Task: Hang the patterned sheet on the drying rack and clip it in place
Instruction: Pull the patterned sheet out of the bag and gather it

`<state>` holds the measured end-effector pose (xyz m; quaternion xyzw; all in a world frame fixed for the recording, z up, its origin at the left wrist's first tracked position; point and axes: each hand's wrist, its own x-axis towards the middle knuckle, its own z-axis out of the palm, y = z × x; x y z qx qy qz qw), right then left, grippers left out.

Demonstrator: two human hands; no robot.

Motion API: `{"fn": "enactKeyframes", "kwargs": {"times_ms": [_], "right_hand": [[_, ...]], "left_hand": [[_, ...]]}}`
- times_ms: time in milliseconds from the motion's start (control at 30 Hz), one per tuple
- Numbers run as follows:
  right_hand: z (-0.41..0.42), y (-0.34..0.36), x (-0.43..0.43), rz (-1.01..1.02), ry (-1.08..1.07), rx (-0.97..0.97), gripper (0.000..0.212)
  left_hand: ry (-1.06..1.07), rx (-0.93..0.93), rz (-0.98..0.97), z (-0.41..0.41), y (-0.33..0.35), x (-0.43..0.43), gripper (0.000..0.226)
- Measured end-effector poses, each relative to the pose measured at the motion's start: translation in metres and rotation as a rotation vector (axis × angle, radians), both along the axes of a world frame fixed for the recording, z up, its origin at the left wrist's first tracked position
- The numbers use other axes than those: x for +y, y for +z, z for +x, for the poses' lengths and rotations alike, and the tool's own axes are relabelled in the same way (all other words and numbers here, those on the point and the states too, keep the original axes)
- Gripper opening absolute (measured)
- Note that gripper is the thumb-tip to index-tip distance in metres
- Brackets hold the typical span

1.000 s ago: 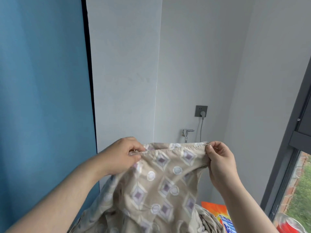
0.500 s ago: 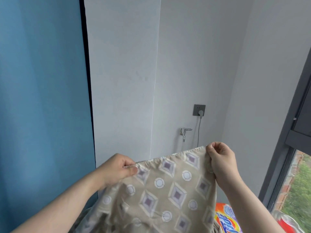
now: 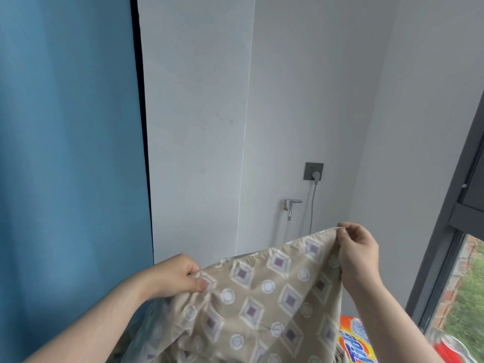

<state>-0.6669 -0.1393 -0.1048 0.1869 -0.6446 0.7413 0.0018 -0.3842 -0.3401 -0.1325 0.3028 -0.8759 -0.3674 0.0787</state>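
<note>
Right now I have the left hand point(image 3: 178, 276) curled on the top hem of the beige cloth sheet printed with purple-centred diamonds and white rings point(image 3: 262, 305). Its thumb lies on the near face and its fingers are folded over the edge. The right hand point(image 3: 358, 252) pinches the same hem farther along, between thumb and fingertips. It sits higher than the left, so the hem climbs at a slant from left to right.

Between the two hands the cloth is drawn fairly flat. Below them it falls in loose folds and runs out of the bottom of my view.

Just above the sheet's raised end, a small chrome tap point(image 3: 290, 205) juts from the pale grey wall point(image 3: 196, 100). Higher above the sheet sits a dark grey square socket point(image 3: 313, 171) with a white plug point(image 3: 316, 175) in it. From the plug a thin grey cable point(image 3: 311, 205) drops straight down and passes behind the hem near the right hand.

Left of the sheet hangs a plain blue curtain point(image 3: 65, 153), with a dark vertical strip along its inner edge. Right of the sheet stands a dark grey metal window frame point(image 3: 450, 231), and I see blurred greenery and brick through the glass.

Under the sheet's lower right edge an orange detergent pack with blue lettering point(image 3: 353, 341) peeks out. Beside it is something red under clear plastic point(image 3: 450, 347), too blurred for me to identify.
</note>
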Motion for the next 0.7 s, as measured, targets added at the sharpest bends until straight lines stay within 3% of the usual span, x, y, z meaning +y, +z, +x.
{"fn": "enactKeyframes", "kwargs": {"times_ms": [100, 200, 267, 400, 467, 567, 600, 700], "right_hand": [[0.005, 0.003, 0.006, 0.296, -0.03, 0.165, 0.018], [0.03, -0.004, 0.006, 0.814, -0.023, 0.767, 0.037], [0.051, -0.006, -0.001, 0.894, 0.188, 0.952, 0.037], [0.083, -0.01, -0.021, 0.881, 0.777, 0.904, 0.084], [0.094, -0.015, -0.03, 0.783, 0.977, 0.82, 0.071], [0.103, -0.02, -0.035, 0.592, 1.187, 0.534, 0.011], [0.105, -0.019, -0.034, 0.552, 1.215, 0.429, 0.008], [0.102, -0.016, -0.029, 0.554, 1.215, 0.204, 0.028]], "left_hand": [[0.069, 0.151, 0.062, 0.006, -0.011, -0.005, 0.034], [0.034, 0.246, 0.026, -0.001, -0.007, 0.007, 0.013], [-0.012, 0.285, 0.029, -0.005, 0.0, 0.019, 0.016], [-0.181, 0.257, 0.058, -0.005, 0.015, 0.039, 0.021], [-0.253, 0.231, 0.087, -0.003, 0.022, 0.048, 0.03], [-0.27, 0.232, 0.071, 0.003, 0.028, 0.052, 0.015], [-0.252, 0.24, 0.058, 0.006, 0.028, 0.05, 0.012], [-0.176, 0.204, -0.001, 0.015, 0.023, 0.04, 0.013]]}}
